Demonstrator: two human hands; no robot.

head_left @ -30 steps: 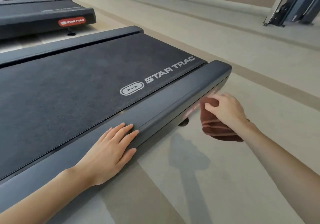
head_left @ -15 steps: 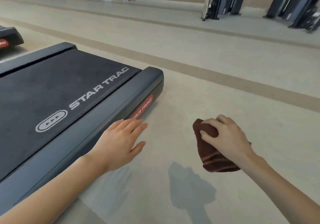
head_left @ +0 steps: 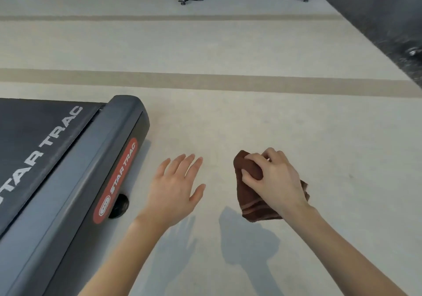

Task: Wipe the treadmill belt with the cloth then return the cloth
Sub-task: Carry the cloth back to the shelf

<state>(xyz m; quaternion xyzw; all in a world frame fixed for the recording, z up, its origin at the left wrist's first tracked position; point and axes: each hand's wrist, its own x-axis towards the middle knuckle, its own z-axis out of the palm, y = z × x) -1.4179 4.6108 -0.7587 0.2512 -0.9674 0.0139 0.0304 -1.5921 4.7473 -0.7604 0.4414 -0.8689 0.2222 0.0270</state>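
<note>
Fingers of the right hand [head_left: 277, 181] curl round a bunched dark-brown striped cloth [head_left: 250, 195], held above the pale floor [head_left: 251, 117]. Beside it, the left hand [head_left: 174, 191] hovers flat, fingers spread, holding nothing, just right of the dark grey treadmill's black belt [head_left: 34, 131].

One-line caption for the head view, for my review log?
Right hand grips a brown cloth above the floor beside the treadmill; left hand open.

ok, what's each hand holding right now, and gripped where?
The right hand grips the brown cloth at its bunched upper end; the striped lower end hangs free. The left hand is open and holds nothing.
</note>
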